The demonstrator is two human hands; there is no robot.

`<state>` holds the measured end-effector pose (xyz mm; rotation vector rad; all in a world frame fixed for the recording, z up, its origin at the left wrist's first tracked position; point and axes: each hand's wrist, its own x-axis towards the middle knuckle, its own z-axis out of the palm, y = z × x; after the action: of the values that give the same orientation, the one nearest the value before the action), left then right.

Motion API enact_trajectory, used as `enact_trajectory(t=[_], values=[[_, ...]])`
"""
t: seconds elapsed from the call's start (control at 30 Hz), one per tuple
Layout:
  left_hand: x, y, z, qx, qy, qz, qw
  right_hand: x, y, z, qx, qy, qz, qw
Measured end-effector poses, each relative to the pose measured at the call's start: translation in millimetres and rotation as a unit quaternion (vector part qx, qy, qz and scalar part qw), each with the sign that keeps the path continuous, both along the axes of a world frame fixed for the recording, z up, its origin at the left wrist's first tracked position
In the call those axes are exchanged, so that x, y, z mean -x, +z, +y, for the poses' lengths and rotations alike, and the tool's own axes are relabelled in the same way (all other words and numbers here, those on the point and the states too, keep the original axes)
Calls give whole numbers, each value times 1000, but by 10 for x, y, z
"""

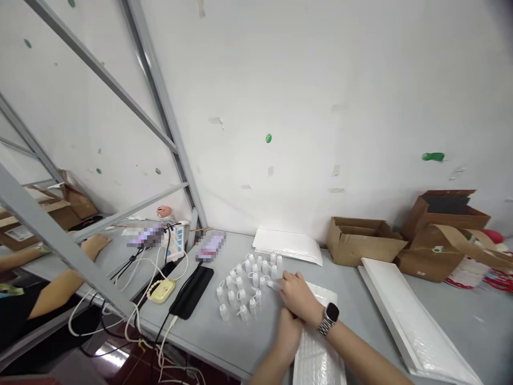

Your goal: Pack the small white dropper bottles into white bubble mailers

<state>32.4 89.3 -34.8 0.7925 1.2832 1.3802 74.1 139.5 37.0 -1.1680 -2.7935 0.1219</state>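
Note:
A cluster of several small white dropper bottles [244, 289] stands on the grey table [224, 337]. My right hand [298, 297], with a watch on its wrist, reaches to the right edge of the cluster and pinches one small bottle [274, 285] lying sideways. My left hand [286, 334] sits just below and partly under the right hand, at the left edge of a white bubble mailer [318, 353]. Its fingers are hidden, so its grip is unclear.
A black phone [191, 291], a yellow device [162, 291] and tangled cables [132, 278] lie to the left. Flat white mailers [288, 245] and a long stack [412, 321] lie behind and right, with open cardboard boxes [363, 240]. Another person's arms [60, 289] rest at far left behind a metal frame [60, 240].

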Motion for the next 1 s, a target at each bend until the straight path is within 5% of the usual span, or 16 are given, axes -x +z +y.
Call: enact_trajectory(t=[0.5, 0.73, 0.8, 1.0], values=[[-43, -71, 18, -19, 6, -21, 1000, 86, -157, 78, 10, -32, -3, 999], [-18, 14, -31, -25, -20, -27, 999, -183, 38, 63, 57, -40, 112, 991], [-5, 21, -47, -18, -29, -31, 999, -339, 92, 96, 122, -37, 243, 962], [14, 58, -74, -7, -66, -52, 996, -811, -17, 326, 268, -64, 538, 796]])
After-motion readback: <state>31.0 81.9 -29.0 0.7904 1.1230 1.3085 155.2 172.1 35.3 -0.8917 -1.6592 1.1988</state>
